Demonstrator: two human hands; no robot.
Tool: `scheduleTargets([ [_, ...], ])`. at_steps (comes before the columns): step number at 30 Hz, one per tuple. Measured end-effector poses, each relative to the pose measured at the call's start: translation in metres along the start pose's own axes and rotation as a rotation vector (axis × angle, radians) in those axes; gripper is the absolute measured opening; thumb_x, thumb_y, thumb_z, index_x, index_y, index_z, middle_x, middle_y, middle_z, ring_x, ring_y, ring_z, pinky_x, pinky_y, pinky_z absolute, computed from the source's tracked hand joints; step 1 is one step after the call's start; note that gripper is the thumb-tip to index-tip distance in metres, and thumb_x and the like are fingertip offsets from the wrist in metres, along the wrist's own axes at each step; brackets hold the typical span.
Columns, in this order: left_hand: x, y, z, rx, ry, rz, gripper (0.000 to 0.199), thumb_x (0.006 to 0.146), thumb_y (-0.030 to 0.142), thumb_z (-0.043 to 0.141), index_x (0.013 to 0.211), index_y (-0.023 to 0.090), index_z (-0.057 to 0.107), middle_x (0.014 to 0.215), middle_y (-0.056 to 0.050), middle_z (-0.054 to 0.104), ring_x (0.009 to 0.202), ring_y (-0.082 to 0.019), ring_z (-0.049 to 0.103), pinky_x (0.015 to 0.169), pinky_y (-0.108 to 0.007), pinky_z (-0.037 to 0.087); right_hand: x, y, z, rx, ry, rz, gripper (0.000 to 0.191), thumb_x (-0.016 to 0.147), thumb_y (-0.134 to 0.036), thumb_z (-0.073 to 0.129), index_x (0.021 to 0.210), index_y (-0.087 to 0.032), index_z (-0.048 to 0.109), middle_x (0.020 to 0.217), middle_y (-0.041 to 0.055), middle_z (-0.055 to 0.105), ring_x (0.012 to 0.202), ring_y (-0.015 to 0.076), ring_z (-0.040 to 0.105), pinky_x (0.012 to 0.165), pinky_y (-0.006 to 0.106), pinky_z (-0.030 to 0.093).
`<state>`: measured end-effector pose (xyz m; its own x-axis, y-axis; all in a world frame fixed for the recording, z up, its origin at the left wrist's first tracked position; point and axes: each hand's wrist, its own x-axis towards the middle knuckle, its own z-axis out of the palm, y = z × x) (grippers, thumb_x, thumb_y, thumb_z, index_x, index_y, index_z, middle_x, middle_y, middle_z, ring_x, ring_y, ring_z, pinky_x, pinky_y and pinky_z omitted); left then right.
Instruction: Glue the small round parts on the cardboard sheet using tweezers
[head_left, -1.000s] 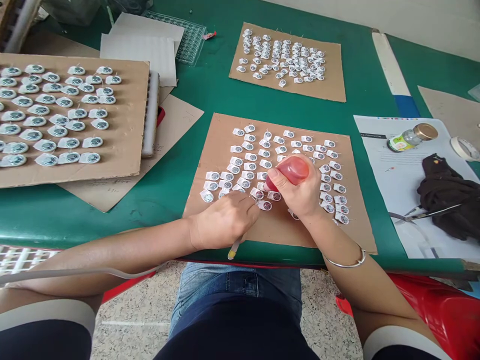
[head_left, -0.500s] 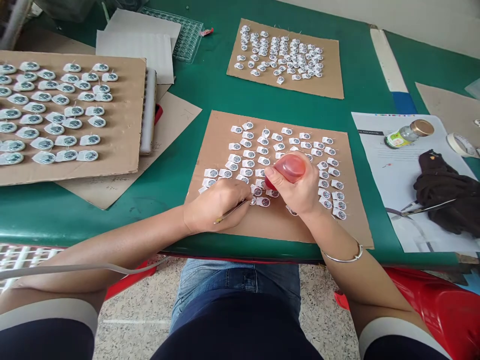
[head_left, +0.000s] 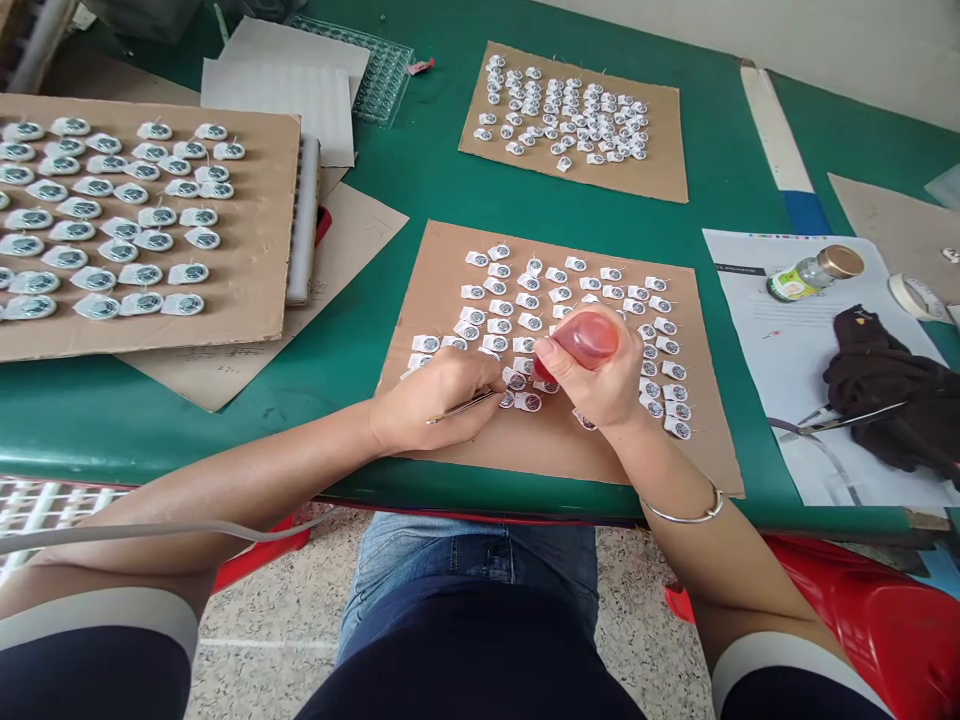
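Note:
My left hand (head_left: 439, 400) is closed around a thin metal tool (head_left: 461, 407), possibly tweezers; its tip is hidden by my fingers. It rests low over a cardboard sheet (head_left: 540, 455) bearing rows of small white tags (head_left: 528, 402) with round dark prints. In my right hand (head_left: 600, 385) is a red, translucent squeeze bottle (head_left: 589, 340), tilted with its lower end toward the tags by my left fingertips. Whether that end touches a tag cannot be made out.
A second cardboard sheet (head_left: 472, 145) of tags lies farther back. At left, a raised cardboard (head_left: 255, 250) carries larger white pieces. A glass jar (head_left: 814, 272), tape roll (head_left: 916, 297), dark cloth (head_left: 885, 390) and scissors (head_left: 851, 417) sit on paper at right.
The view has shifted slightly. Both hands stay nearly in place over the same tags, still holding the metal tool and the red squeeze bottle.

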<state>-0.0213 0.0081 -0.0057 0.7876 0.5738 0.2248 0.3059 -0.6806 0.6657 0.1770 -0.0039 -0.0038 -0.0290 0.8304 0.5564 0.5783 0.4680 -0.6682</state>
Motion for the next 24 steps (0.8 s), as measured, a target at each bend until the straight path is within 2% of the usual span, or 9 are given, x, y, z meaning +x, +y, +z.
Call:
scheduleTargets([
  [14,0.0008,-0.0035,0.0017,0.016,0.046,-0.019,0.012,0.077,0.009,0.050,0.076,0.015,0.060,0.067,0.001,0.061,0.059,-0.009,0.053,0.054,-0.021,0.038,-0.0009,0.0016,0.0015,-0.043,0.014,-0.023,0.025,0.072,-0.038,0.067,0.075,-0.018,0.053,0.070,-0.0004,0.059,0.064,0.0116,0.055,0.060,0.028,0.049],
  [24,0.0039,-0.0054,0.0019,0.001,0.066,-0.112,0.012,0.071,0.007,0.054,0.070,0.016,0.062,0.063,0.004,0.062,0.055,-0.007,0.053,0.051,-0.019,0.036,-0.0019,0.0007,0.0021,-0.028,-0.002,-0.024,0.023,0.071,-0.035,0.069,0.075,-0.018,0.054,0.070,-0.0004,0.059,0.065,0.0120,0.056,0.060,0.028,0.049],
])
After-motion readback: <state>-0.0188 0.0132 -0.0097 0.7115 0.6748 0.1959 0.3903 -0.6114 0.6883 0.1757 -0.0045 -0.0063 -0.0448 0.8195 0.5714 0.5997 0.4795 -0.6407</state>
